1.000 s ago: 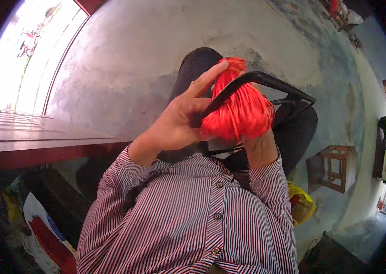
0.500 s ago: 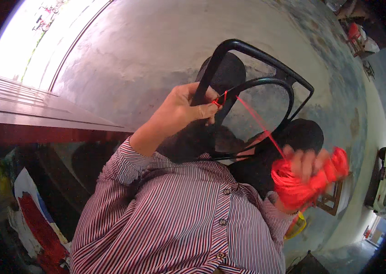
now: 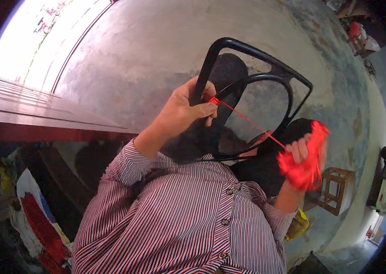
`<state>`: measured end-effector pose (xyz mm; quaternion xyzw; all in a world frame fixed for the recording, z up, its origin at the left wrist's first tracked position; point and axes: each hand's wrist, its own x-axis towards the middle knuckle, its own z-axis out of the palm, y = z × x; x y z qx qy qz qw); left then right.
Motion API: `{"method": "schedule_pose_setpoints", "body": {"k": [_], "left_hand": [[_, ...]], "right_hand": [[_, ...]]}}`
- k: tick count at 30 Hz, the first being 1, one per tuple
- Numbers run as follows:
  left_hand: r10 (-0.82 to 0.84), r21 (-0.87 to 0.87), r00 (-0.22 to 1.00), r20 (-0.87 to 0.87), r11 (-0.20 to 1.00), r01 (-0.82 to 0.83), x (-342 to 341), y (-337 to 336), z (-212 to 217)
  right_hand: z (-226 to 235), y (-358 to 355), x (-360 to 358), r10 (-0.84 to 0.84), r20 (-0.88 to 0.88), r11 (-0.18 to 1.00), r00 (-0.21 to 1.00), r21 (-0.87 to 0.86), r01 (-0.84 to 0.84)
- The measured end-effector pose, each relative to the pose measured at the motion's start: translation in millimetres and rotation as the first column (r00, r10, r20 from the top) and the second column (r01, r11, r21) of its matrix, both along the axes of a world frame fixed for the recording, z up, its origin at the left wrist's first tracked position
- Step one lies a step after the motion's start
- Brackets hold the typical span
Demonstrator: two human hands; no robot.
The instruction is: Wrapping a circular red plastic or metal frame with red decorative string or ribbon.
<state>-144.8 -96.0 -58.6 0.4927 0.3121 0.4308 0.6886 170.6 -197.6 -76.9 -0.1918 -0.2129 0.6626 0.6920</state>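
A black frame of bent tube, with a rounded inner loop, rests across my lap. My left hand grips the frame's left side, thumb pressed beside several turns of red cord wound on the tube. From there a taut strand runs down to the right. In my right hand is a bundle of red cord, fingers closed round it, held out over my right knee. The bundle is partly smeared by motion, and its lower side hides part of my palm.
A small wooden stool stands on the grey floor to the right, with a yellow item near it. At the left is a dark red edge below a pale panelled surface. Farther right sits a pale green object.
My right hand has lifted slightly and turned with the cord bundle. The red cord at my left hand now lies tight round the tube, where a loose loop showed before.
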Motion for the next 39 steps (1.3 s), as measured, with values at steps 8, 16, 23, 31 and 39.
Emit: {"method": "schedule_pose_setpoints", "body": {"k": [8, 16, 23, 31, 39], "left_hand": [[0.090, 0.310, 0.901, -0.425, 0.949, 0.052, 4, -2, 7], [0.246, 0.727, 0.867, -0.433, 0.663, 0.176, 34, -8, 21], [-0.217, 0.256, 0.976, -0.001, 0.944, 0.210, 23, -8, 21], [-0.081, 0.445, 0.926, -0.369, 0.860, 0.252, 16, 2, 17], [-0.064, 0.102, 0.985, -0.157, 0.992, 0.081, 9, -1, 10]], "right_hand": [[39, 31, -79, -0.015, 0.397, 0.987, 0.918, -0.142, 0.078], [50, 75, -99, -0.071, 0.732, 0.997, 0.677, 0.074, 0.025], [-8, 71, -102, 0.208, -0.091, 0.972, 0.974, -0.087, -0.216], [-1, 94, -91, -0.029, -0.115, 0.961, 0.993, -0.277, -0.004], [7, 33, -70, -0.096, 0.168, 0.992, 0.981, -0.065, 0.108]]}}
